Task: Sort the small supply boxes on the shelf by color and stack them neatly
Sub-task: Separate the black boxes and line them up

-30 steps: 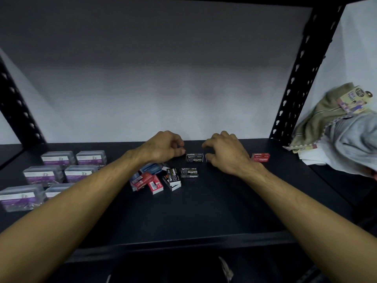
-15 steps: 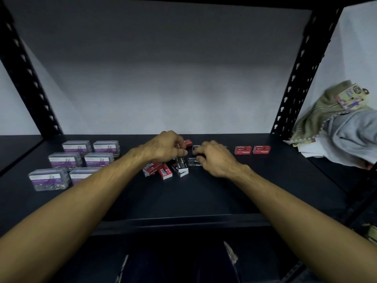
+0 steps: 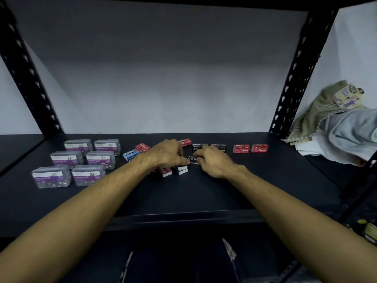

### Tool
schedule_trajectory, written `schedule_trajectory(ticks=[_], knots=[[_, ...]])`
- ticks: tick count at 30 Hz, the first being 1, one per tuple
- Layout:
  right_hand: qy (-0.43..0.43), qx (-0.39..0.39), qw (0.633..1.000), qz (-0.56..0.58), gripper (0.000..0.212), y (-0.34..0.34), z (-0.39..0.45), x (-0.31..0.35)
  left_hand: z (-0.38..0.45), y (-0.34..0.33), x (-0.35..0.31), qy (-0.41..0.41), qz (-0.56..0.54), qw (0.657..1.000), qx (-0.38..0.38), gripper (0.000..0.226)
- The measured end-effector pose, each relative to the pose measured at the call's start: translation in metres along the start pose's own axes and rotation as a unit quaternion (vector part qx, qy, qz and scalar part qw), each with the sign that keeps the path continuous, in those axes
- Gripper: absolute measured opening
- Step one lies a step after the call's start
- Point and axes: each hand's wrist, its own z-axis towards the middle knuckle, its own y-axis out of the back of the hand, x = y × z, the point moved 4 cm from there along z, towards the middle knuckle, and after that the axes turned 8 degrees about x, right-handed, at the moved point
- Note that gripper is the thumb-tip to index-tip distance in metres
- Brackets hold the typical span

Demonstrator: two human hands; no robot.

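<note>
Black cardboard staple box (image 3: 193, 159) is pinched at the centre of the dark metal shelf (image 3: 204, 193), gripped between the curled left hand (image 3: 167, 154) at 9 o'clock and the curled right hand (image 3: 214, 160) at 3 o'clock. Two red staple boxes (image 3: 250, 148) are set side by side at 2 o'clock; six clear plastic paper-clip boxes (image 3: 81, 160) are grouped at 9 o'clock.

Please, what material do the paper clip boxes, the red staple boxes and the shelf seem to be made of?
Paper clip boxes: probably clear hard plastic, slightly glossy; the metal clips show through the walls under a purple label.
Red staple boxes: likely thin printed cardboard, matte, with sharp folded edges and printed lettering.
Shelf: dark, smooth and matte; its perforated uprights suggest painted metal, but the board itself could be laminate.
</note>
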Motion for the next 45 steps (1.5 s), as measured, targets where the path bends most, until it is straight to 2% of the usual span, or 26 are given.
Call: schedule_trajectory(ticks=[3,10,19,29,38,43,45], knots=[[0.000,-0.001,1.000,-0.001,0.036,-0.001,0.000,-0.001,-0.002,0.002,-0.004,-0.010,-0.001,1.000,0.005,0.033],[0.001,0.010,1.000,-0.014,0.038,-0.004,0.000,-0.006,0.000,0.006,-0.002,-0.028,-0.009,0.999,0.018,0.051],[0.006,0.016,1.000,-0.004,0.036,-0.005,0.001,-0.008,0.002,0.008,0.003,-0.056,-0.018,0.998,0.032,0.033],[0.036,-0.036,0.998,0.039,0.014,0.003,-0.005,-0.005,-0.001,0.006,0.012,-0.074,-0.029,0.997,0.012,0.028],[0.044,-0.064,0.996,0.051,0.022,0.004,-0.008,-0.003,-0.002,0.006,0.015,-0.075,-0.055,0.996,0.012,0.024],[0.045,-0.053,0.997,0.034,0.043,0.004,-0.009,-0.002,-0.001,0.008,0.017,-0.069,-0.052,0.996,0.011,0.027],[0.048,-0.052,0.997,0.028,0.043,0.005,-0.008,-0.001,0.000,0.008,0.018,-0.068,-0.047,0.997,0.009,0.027]])
